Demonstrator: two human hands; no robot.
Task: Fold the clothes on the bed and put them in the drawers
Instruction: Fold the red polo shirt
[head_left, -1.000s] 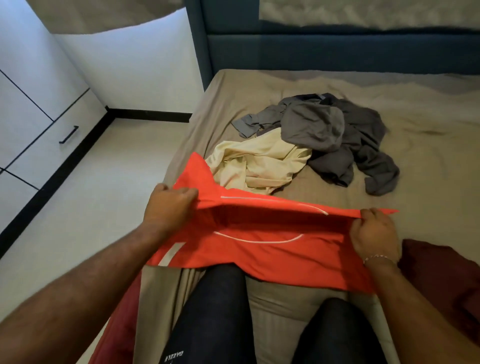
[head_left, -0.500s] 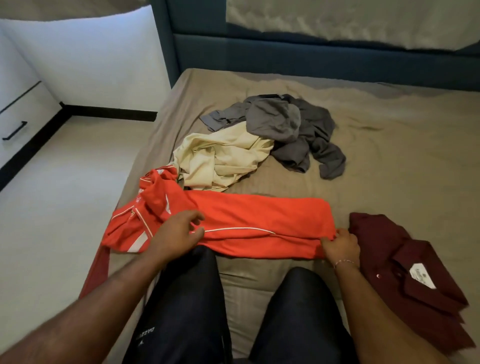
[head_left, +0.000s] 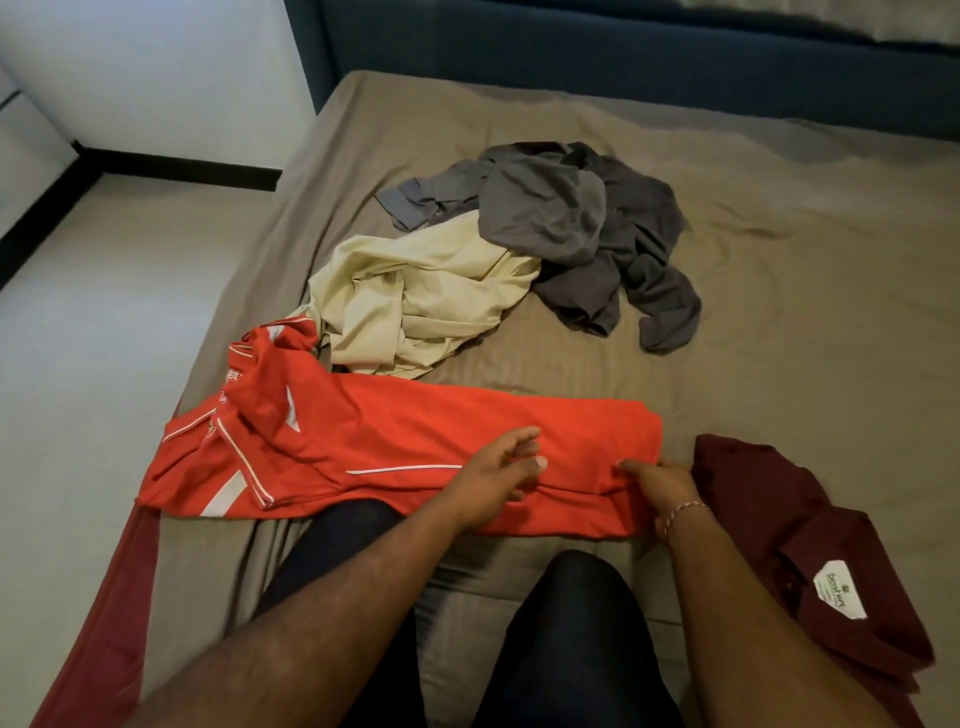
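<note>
- The bright orange-red sports shirt with thin white piping lies across the near edge of the taupe-sheeted bed, folded lengthwise into a long band just beyond the person's knees; my guess is that it sits there so both hands can reach it without leaning.
- The right hand pinches the band's right end, thumb on top of the cloth, probably to pin that end in place or to lift it for the next fold.
- The left hand is over the middle of the band with its fingers spread and relaxed, gripping nothing; whether it touches the cloth I cannot tell. It looks placed to smooth the cloth or mark a fold line.
- The collar and sleeve end at the left is rumpled, so this shirt is only partly folded.
- One folded dark maroon collared shirt with a white neck label rests just beside the right hand, set aside as if finished.
- Farther up the bed lie one crumpled cream garment and a heap of grey clothing, touching each other; the grey may be one piece or more.
- At least four garments in all: none is in a drawer, and no drawers are clearly in view.
</note>
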